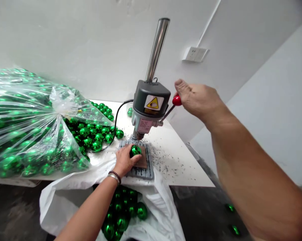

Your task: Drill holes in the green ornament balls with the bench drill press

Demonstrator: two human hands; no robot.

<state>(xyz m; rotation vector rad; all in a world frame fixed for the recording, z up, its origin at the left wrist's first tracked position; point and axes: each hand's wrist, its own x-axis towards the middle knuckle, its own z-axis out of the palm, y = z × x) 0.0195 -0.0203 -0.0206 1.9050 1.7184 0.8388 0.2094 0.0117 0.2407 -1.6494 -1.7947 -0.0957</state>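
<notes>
My left hand (125, 160) grips a shiny green ball (135, 150) on a brown block (143, 163) that lies on the slotted grey base (149, 172) of a small drill press (151, 97). The ball sits right under the drill chuck (140, 136); a thin bit reaches down to its top, and I cannot tell whether it has gone in. Up at the right, my right hand (198, 100) is closed round the red knob (176, 100) of the press's feed lever. Part of the knob is hidden by the fingers.
A clear plastic bag (40, 134) full of green balls fills the table's left side, with loose balls (97, 146) beside it. Dark shavings are scattered over the white table (188, 170). An open white bag (161, 214) with green balls hangs at the front edge. Two balls (230, 208) lie on the floor.
</notes>
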